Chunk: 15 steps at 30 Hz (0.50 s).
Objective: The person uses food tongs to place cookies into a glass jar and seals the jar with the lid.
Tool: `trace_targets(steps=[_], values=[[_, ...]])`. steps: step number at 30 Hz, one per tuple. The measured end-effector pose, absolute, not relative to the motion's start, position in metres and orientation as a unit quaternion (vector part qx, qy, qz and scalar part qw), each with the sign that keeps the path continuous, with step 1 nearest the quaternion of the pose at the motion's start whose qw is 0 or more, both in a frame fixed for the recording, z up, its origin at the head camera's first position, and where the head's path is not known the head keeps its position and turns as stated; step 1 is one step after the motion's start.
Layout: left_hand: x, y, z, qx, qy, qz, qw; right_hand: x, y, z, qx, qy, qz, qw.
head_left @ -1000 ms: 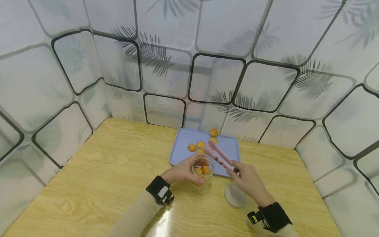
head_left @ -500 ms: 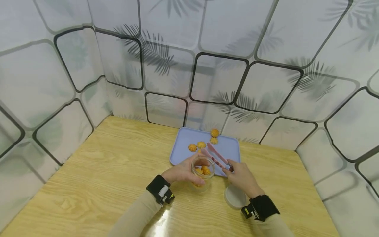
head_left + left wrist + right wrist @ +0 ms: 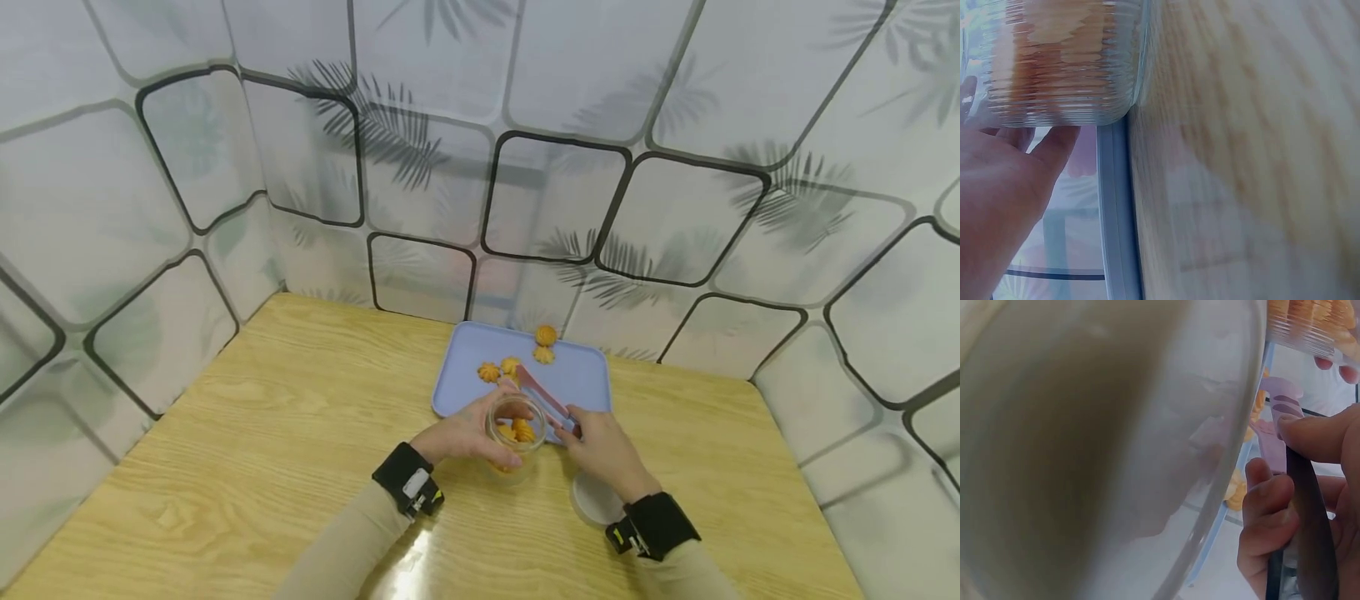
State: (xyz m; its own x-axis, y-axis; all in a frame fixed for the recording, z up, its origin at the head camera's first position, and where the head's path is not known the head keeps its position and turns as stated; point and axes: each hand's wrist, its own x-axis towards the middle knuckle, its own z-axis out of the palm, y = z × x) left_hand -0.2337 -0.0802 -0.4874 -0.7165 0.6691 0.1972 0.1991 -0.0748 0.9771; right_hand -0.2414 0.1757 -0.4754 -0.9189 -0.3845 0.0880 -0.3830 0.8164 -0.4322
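My left hand (image 3: pixel 467 435) grips a clear glass jar (image 3: pixel 537 443) from its left side. Piped butter cookies (image 3: pixel 523 431) lie in the jar, and its ribbed wall (image 3: pixel 1060 94) fills the top of the left wrist view. A pair of pink-tipped tongs (image 3: pixel 542 392) with dark handles is held in my right hand (image 3: pixel 607 457), thumb on one arm and fingers round the other. The spread tong tips reach over the blue tray (image 3: pixel 463 343), close to cookies (image 3: pixel 510 366) just behind the jar. My left hand and the jar partly hide one tong arm.
Two more cookies (image 3: pixel 545 336) sit at the tray's back edge, and another cookie (image 3: pixel 488 372) lies on its left part. A round whitish lid (image 3: pixel 596 500) rests on the wooden table (image 3: pixel 315 417) below my right wrist. A patterned curtain (image 3: pixel 427 275) stands behind the table.
My right hand has moved left with the tongs, bringing their tips toward the cookies behind the jar. My left hand and the jar have stayed nearly in place.
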Motion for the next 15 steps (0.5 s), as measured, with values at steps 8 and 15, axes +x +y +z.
trace_targets(steps=[8,15], values=[[-0.2324,-0.0797,-0.4859,0.323,0.659,0.653,0.189,-0.2398,0.1755,-0.4793,-0.201,0.957,-0.209,-0.007],[-0.2323,-0.0804,-0.4849,0.323,0.657,0.655,0.187,-0.2391,0.1767,-0.4812,-0.218,0.955,-0.200,-0.030]])
